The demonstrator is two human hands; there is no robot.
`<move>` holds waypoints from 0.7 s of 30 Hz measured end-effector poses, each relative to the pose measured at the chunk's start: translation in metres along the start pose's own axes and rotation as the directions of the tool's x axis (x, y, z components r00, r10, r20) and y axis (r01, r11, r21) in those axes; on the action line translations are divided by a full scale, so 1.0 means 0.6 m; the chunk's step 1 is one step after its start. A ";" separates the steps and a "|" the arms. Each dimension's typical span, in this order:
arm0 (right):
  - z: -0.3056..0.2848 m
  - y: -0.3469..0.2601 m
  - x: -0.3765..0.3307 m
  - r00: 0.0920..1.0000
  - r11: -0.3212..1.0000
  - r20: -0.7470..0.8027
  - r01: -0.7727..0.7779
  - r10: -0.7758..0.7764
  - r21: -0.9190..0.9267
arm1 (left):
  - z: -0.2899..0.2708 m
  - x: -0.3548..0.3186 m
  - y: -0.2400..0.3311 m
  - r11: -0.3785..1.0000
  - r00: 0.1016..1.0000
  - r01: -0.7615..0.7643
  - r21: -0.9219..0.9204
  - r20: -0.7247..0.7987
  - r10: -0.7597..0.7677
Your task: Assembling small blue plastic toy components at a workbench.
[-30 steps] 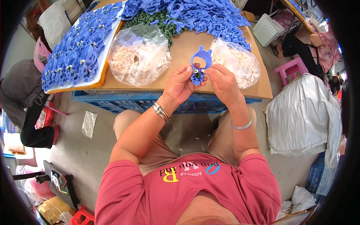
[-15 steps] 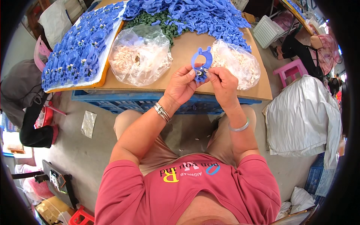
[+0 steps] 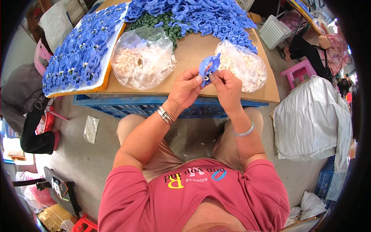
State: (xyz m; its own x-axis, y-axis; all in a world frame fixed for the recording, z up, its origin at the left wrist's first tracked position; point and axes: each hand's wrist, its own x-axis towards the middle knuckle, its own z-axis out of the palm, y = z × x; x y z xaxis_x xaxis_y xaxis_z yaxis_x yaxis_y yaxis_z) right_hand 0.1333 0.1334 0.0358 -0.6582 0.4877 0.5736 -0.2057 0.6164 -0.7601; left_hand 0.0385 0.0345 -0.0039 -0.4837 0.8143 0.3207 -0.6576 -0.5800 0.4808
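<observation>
Both hands, left hand and right hand, pinch one blue plastic ring-shaped part; finished blue pieces fill the tray far left, a loose blue heap beyond awaits.

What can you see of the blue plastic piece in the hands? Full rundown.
The blue plastic piece looks like a small moulded part, matte mid-blue, flat and curved with rounded lobes; finer detail is too small to tell. It is held tilted above the near edge of the brown table, clear of it. The left hand and the right hand pinch its lower end from both sides.

blue plastic piece partly hidden by fingers, bagged white bits indistinct
</observation>
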 end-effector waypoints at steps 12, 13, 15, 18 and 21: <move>0.009 0.036 0.005 0.991 0.944 0.021 -0.133 0.133 0.301 | 0.000 0.001 0.000 0.997 0.995 0.046 -0.056 -0.085 -0.051; 0.002 0.034 0.009 0.969 0.856 0.057 -0.240 0.241 0.457 | 0.001 0.001 0.003 0.997 0.995 0.044 -0.056 -0.086 -0.049; -0.004 0.023 0.019 0.923 0.686 0.121 -0.355 0.366 0.635 | 0.001 0.002 0.011 0.981 0.988 0.135 -0.142 -0.052 -0.144; -0.007 0.023 0.026 0.918 0.649 0.182 -0.379 0.352 0.659 | 0.002 0.004 0.012 0.967 0.982 0.172 -0.189 -0.044 -0.183; -0.011 0.025 0.028 0.893 0.647 0.241 -0.443 0.379 0.621 | 0.000 0.005 0.013 0.959 0.966 0.228 -0.170 -0.082 -0.245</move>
State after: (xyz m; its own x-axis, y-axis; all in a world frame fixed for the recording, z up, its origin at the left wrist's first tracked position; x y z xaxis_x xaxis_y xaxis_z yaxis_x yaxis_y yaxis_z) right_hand 0.1242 0.1546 0.0361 -0.8407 0.5201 0.1503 -0.2915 -0.2008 -0.9353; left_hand 0.0320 0.0320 0.0009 -0.3539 0.9268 0.1255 -0.8391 -0.3739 0.3952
